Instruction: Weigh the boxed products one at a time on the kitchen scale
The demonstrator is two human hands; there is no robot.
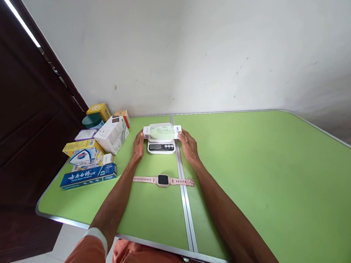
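Observation:
A long white-and-green carton (162, 131) lies level across the weighing plate of a white digital kitchen scale (161, 151). My left hand (138, 146) grips its left end, and my right hand (188, 145) has the other end, thumb at the near edge. Whether the carton rests on the plate or is just above it, I cannot tell. Below the plate, the scale's small display and buttons face me; the display's reading is too faint to make out. Between my forearms a pink smartwatch (163, 180) is laid out flat with its strap stretched sideways.
Left of my left arm stand a blue toothpaste box (89, 176), a soap pack (84, 157), a white box (112, 134), a green-lidded jar (92, 121) and a yellow box (99, 110). A metal seam (185, 203) crosses the green folding table (263, 180). A wall borders its far edge.

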